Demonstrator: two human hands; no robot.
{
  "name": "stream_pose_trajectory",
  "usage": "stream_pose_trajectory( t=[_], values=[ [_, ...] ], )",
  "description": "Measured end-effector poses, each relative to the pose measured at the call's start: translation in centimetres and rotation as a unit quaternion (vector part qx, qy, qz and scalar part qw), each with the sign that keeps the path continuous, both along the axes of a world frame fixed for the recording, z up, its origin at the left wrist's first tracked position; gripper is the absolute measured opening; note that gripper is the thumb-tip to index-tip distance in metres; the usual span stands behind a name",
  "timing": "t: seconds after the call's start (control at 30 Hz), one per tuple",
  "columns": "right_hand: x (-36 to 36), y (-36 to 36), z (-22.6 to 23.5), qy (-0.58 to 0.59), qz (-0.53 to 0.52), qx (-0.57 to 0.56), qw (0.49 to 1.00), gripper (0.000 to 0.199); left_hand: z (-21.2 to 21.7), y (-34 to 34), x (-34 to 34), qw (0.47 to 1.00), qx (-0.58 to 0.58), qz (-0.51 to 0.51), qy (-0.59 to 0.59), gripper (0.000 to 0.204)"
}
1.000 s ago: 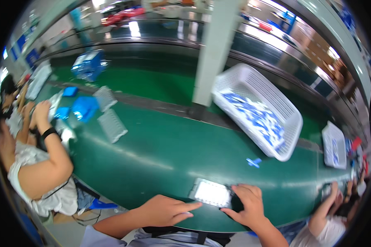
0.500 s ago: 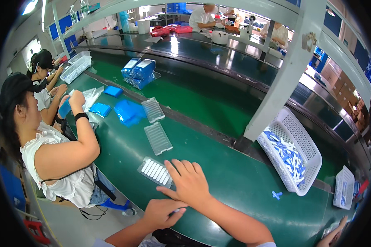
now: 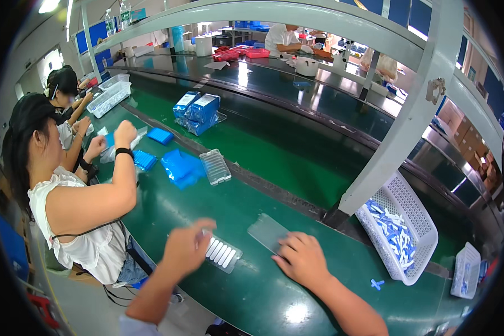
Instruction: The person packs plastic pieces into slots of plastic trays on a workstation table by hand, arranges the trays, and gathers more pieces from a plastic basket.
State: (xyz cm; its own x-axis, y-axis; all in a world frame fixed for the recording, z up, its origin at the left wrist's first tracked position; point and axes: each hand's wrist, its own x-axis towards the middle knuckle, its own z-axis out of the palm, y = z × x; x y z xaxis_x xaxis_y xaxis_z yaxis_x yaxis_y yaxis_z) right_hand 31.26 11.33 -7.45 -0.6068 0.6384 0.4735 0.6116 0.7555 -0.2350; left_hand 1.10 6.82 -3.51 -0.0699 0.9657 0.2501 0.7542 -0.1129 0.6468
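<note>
A clear ribbed plastic tray (image 3: 227, 262) holding several white capsule-shaped pieces in a row lies on the green table near me. My left hand (image 3: 183, 253) is over its left end with fingers bent; they are smeared by motion, so whether they touch or hold anything is unclear. To the right, my right hand (image 3: 305, 259) has its fingers closed on the near end of a second clear plastic tray (image 3: 265, 229), which appears bare. Another clear tray (image 3: 215, 167) lies farther off, beside blue plastic packets (image 3: 182, 168).
A white basket (image 3: 425, 224) of blue-and-white sticks stands at right, by a grey post (image 3: 397, 129). A few blue sticks (image 3: 377, 284) lie before it. At left a co-worker (image 3: 84, 196) handles blue packs. Wrapped blue packs (image 3: 199, 113) sit beyond.
My right hand has moved right from the filled tray and taken hold of a clear tray that lay farther off. My left hand has moved up and left to the filled tray. The view has shifted slightly.
</note>
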Motion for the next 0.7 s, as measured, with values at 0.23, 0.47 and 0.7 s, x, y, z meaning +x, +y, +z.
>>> stream_pose_trajectory(
  t=[0.23, 0.47, 0.7],
  values=[
    [9.6, -8.8, 1.9, -0.022, -0.056, -0.034, 0.998, 0.020, -2.8, 16.5, -6.4, 0.948, -0.021, -0.025, 0.317, 0.036],
    [14.6, -14.4, 0.5, 0.048, -0.153, -0.012, 0.987, 0.022, -2.5, 9.9, 7.4, 0.908, -0.007, -0.272, 0.317, 0.039],
    [15.4, -14.3, 0.9, 0.027, -0.152, -0.046, 0.987, 0.018, -3.0, -0.9, 16.7, 0.878, 0.030, -0.429, 0.211, 0.034]
  ],
)
